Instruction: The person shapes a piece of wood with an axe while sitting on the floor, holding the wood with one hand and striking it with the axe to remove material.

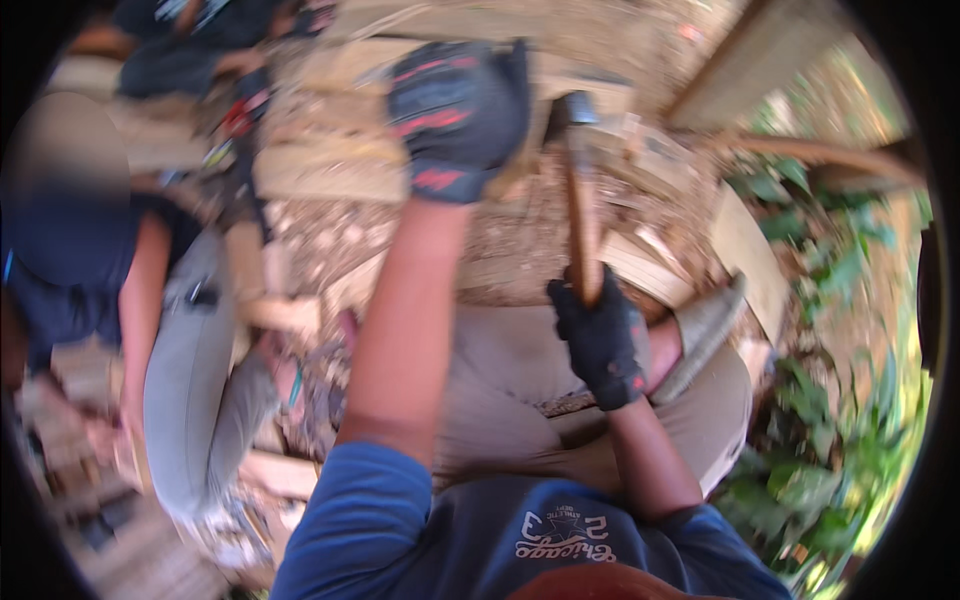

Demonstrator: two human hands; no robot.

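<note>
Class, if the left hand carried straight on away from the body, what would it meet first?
The left hand would probably meet the wooden board just beyond its knuckles, though blur leaves depth unclear.

There is room to pass over the chip-strewn ground [510,245] between the left forearm [405,320] and the hammer [581,215] in the right grip [600,345]; folded legs [500,370] close that gap on the near side. Wood pieces [645,268] crowd the hammer's right, with leafy plants [800,460] beyond, and a co-worker's bent leg [185,370] bars the left.
</note>
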